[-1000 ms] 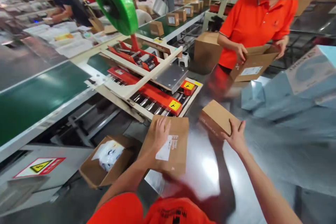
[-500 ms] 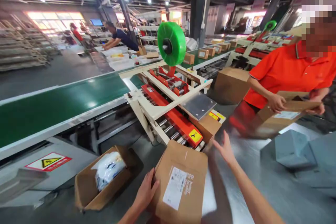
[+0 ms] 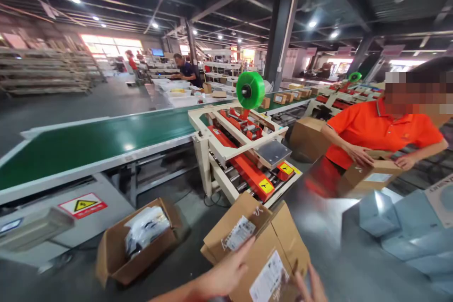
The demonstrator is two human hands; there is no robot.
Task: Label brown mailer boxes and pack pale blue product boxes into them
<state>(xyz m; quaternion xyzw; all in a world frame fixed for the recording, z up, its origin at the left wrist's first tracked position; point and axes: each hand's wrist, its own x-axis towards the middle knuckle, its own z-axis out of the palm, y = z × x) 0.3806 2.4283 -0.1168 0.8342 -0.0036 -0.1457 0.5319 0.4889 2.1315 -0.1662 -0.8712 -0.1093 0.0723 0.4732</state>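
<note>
A cardboard box [image 3: 288, 233] with raised flaps lies close in front of me, a white label on its near face. Against its far side is more cardboard, a labelled panel [image 3: 226, 226]; I cannot tell whether it is a second box. My left hand [image 3: 226, 271] reaches across the cardboard, index finger stretched out beside the farther label. At the box's right side, my right hand [image 3: 311, 288] touches the edge with fingers apart, partly cut off by the frame. Just beyond stands the red and cream taping machine [image 3: 247, 170] with a green tape roll [image 3: 250, 90].
On the floor at left sits an open carton [image 3: 116, 264] holding plastic-wrapped goods. A green conveyor belt [image 3: 106, 134] runs behind the machine. At right, a co-worker in an orange shirt [image 3: 382, 127] holds a box [image 3: 375, 177] beside grey wrapped blocks [image 3: 414, 217].
My left hand has moved right, onto the cardboard; my right hand has come down to the box's side. The box at the machine's entrance is out of sight there. The view has shifted.
</note>
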